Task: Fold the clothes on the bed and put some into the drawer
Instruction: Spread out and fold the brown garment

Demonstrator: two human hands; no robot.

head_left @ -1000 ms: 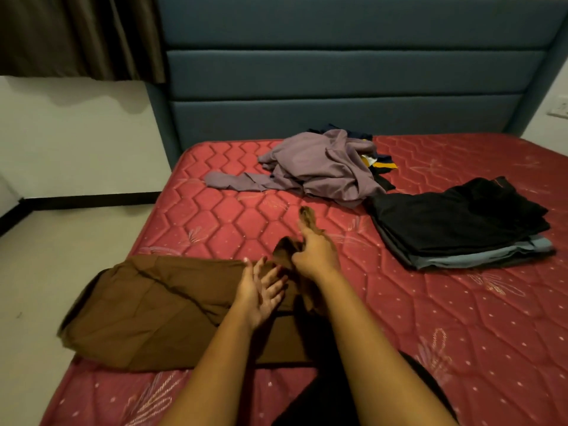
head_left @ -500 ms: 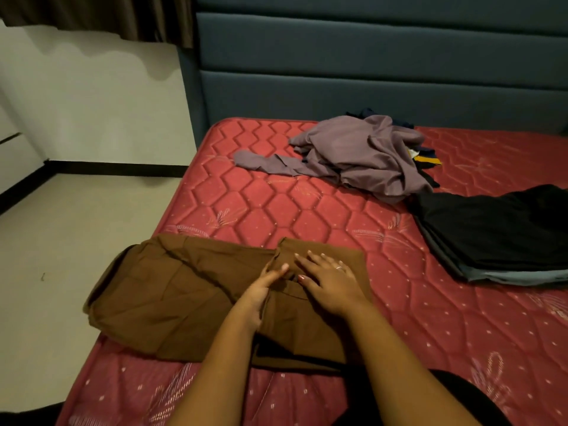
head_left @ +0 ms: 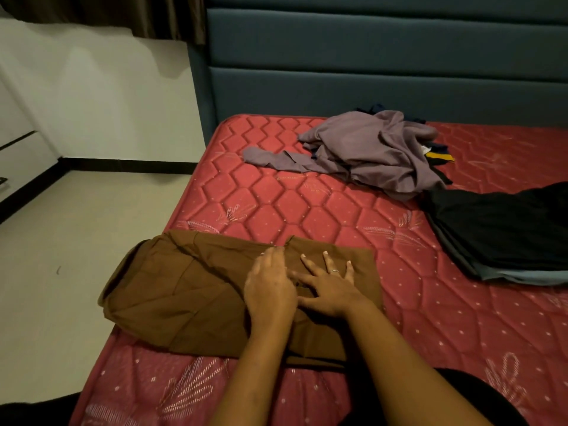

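Red mattress (head_left: 307,210): brown garment (head_left: 184,287) runs left-right under left hand (head_left: 270,287) and right hand (head_left: 329,287).

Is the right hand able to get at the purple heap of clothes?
Probably, with a lean: the right hand lies flat on the brown garment, holding nothing, and only bare mattress separates it from the purple heap.
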